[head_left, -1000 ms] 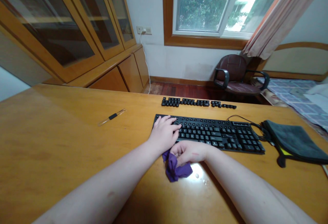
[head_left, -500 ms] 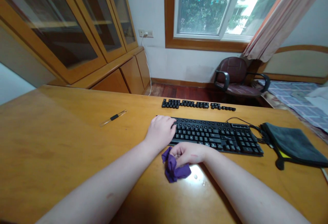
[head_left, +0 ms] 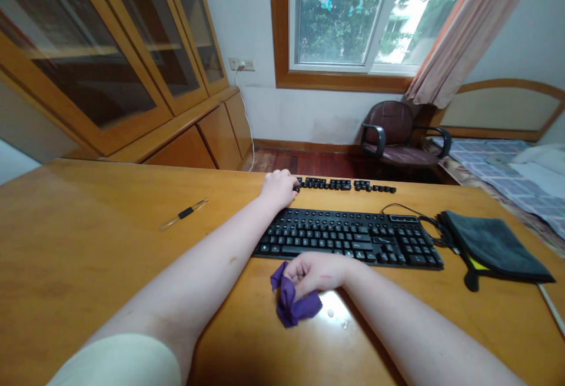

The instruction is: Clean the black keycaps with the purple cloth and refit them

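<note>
My left hand [head_left: 279, 189] is at the left end of a row of loose black keycaps [head_left: 339, 185], near the desk's far edge. Its fingers curl down, with a dark keycap at the thumb tip; the other fingertips are hidden. My right hand [head_left: 315, 274] is closed on a crumpled purple cloth [head_left: 291, 303], just in front of the keyboard. The black keyboard [head_left: 353, 236] lies flat between the two hands. My left forearm passes over its left end.
A slim clear tool with a black grip [head_left: 185, 213] lies on the desk [head_left: 110, 268] to the left. A dark grey cloth [head_left: 494, 245] with yellow beneath and a coiled cable [head_left: 435, 228] lie right of the keyboard. Beyond stand a chair [head_left: 391, 130] and a glass-door cabinet [head_left: 119, 39].
My left hand has moved away from the keyboard's upper left corner, forward to the row of loose keycaps. My right hand keeps the purple cloth in about the same place.
</note>
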Demonstrator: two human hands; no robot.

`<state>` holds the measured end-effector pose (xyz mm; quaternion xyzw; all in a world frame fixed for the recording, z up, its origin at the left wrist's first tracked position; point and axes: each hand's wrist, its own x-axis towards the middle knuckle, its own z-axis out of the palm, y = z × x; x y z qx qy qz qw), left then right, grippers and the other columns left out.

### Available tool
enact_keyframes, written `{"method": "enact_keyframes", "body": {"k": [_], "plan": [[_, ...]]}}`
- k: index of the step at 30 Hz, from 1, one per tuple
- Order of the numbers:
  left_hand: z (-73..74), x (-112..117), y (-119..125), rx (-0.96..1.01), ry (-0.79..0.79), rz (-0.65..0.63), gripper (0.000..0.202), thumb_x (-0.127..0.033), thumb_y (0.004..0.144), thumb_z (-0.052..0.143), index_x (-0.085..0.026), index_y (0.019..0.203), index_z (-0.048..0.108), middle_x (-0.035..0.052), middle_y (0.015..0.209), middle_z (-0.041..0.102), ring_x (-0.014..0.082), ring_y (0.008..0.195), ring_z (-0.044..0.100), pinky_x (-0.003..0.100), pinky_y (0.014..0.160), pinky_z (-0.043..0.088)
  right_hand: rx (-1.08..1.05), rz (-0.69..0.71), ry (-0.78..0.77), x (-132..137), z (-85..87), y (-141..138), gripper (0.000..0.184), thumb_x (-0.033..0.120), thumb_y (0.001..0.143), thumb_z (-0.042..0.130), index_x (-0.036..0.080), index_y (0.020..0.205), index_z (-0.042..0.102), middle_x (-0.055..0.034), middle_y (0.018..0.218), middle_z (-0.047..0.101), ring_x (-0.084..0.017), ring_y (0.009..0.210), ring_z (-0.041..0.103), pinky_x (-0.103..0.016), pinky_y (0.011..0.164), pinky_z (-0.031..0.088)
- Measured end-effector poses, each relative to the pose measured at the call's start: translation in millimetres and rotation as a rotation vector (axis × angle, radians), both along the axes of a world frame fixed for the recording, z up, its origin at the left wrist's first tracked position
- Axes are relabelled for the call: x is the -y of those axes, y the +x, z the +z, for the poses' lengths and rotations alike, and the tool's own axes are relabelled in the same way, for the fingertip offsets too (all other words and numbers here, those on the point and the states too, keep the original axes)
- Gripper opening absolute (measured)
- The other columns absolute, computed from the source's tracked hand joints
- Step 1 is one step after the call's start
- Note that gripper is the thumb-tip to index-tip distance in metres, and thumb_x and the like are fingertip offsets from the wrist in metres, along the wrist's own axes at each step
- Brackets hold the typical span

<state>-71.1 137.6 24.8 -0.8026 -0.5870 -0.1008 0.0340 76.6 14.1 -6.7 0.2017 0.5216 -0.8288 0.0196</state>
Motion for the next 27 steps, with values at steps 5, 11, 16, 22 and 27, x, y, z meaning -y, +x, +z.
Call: {"method": "enact_keyframes", "body": {"k": [5, 11, 16, 22, 27], "plan": [[-7.0, -8.3, 10.3, -0.072, -0.025, -0.014, 0.026, -0.031, 0.073, 0.062, -0.023, 0.097, 0.068, 0.0095, 0.102, 0.060, 0.0264, 0.100, 0.052, 0.038, 0.086, 0.037, -0.011, 0.011, 0.004, -0.3, -5.3, 1.0, 0.032, 0.032, 0.060, 0.079, 0.009, 0.074, 0.063, -0.0003, 0.062, 0.063, -0.007, 0.050, 0.054, -0.018, 0.049, 0.039], [-3.9, -1.4, 19.3, -0.061, -0.030, -0.021, 0.019, -0.026, 0.075, 0.057, -0.019, 0.088, 0.069, 0.0102, 0.098, 0.064, 0.0253, 0.097, 0.056, 0.037, 0.086, 0.039, -0.019, 0.008, -0.007, -0.1, -6.1, 0.7, 0.033, 0.032, 0.058, 0.079, 0.009, 0.074, 0.062, 0.0015, 0.058, 0.061, -0.006, 0.047, 0.053, -0.018, 0.049, 0.040], [4.8, 37.9, 17.2, 0.307, 0.033, -0.051, 0.021, -0.030, 0.080, 0.051, -0.021, 0.094, 0.063, 0.0046, 0.095, 0.066, 0.0201, 0.089, 0.059, 0.031, 0.081, 0.044, -0.007, 0.004, -0.033, -2.7, -9.3, 2.6, 0.036, 0.029, 0.053, 0.082, 0.009, 0.077, 0.064, 0.0007, 0.062, 0.063, -0.008, 0.054, 0.057, -0.019, 0.055, 0.042], [-3.0, 112.3, 0.1, 0.741, 0.206, 0.132, 0.023, -0.028, 0.084, 0.047, -0.020, 0.101, 0.060, 0.0010, 0.077, 0.059, 0.0136, 0.067, 0.055, 0.026, 0.069, 0.047, -0.243, -0.414, -0.084, 0.9, -7.4, -3.3, 0.032, 0.029, 0.053, 0.082, 0.009, 0.071, 0.063, -0.0006, 0.062, 0.063, -0.009, 0.053, 0.055, -0.021, 0.056, 0.042], [-15.0, 142.5, -7.9, 0.833, 0.413, 0.001, 0.025, -0.022, 0.086, 0.047, -0.021, 0.108, 0.060, 0.0040, 0.094, 0.059, 0.0129, 0.078, 0.056, 0.027, 0.078, 0.047, -0.444, -1.033, -0.009, -4.1, 1.9, -9.5, 0.022, 0.027, 0.061, 0.075, 0.015, 0.076, 0.064, 0.0020, 0.065, 0.064, -0.009, 0.055, 0.054, -0.020, 0.057, 0.042]]}}
